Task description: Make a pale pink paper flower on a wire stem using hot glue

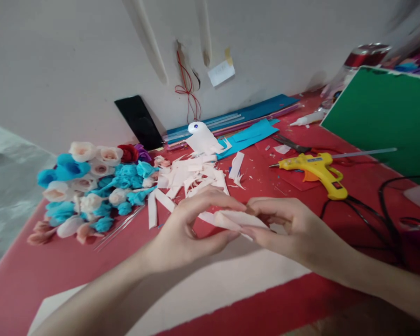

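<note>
Between my two hands is a small folded piece of pale pink crepe paper (pixel 240 219). My left hand (pixel 185 228) pinches its left end between thumb and fingers. At the right end, my right hand (pixel 289 226) grips it the same way, thumb on the near side. Both hands are above a large pale paper sheet (pixel 210 289) on the red table. Just beyond them lies a heap of cut pale paper strips and scraps (pixel 192 175).
Crepe paper flowers (pixel 98 186) crowd the left side. A yellow glue gun (pixel 315 168) with a black cord lies right, near scissors (pixel 290 143). A green board (pixel 388 121) stands behind. A black phone (pixel 140 121) leans on the wall beside blue paper (pixel 252 135).
</note>
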A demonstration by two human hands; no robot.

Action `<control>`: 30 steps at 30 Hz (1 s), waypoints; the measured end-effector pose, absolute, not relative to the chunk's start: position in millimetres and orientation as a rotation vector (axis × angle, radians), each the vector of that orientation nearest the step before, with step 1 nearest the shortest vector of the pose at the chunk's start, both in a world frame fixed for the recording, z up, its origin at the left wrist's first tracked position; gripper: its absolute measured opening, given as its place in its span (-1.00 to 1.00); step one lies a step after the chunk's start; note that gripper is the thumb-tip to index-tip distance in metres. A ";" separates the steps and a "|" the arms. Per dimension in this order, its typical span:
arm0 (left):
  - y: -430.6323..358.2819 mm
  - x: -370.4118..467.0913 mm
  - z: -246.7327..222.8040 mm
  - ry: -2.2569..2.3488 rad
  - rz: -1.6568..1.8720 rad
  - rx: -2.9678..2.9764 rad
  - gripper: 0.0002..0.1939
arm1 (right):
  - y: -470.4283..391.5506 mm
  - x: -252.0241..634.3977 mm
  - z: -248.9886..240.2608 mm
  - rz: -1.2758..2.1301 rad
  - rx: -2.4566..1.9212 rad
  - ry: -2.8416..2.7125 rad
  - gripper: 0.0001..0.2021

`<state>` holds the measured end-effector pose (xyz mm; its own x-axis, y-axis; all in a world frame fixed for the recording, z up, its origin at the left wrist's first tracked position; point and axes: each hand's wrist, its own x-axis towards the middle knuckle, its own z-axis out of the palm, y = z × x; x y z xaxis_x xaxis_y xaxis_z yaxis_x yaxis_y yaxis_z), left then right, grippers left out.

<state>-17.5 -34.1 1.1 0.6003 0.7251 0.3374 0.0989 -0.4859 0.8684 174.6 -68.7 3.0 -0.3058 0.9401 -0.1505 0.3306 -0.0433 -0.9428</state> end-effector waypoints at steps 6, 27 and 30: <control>-36.3 -15.9 -2.4 0.659 0.926 1.926 -0.54 | -67.1 177.1 0.0 1.533 -1.356 -1.519 -0.79; -34.0 -15.3 9.9 0.581 0.940 2.450 -0.64 | -68.5 178.4 -0.4 1.228 -1.353 -1.810 -0.80; -32.9 -16.1 8.9 0.567 0.947 2.432 -0.63 | -67.4 177.6 1.7 1.179 -1.329 -1.859 -0.82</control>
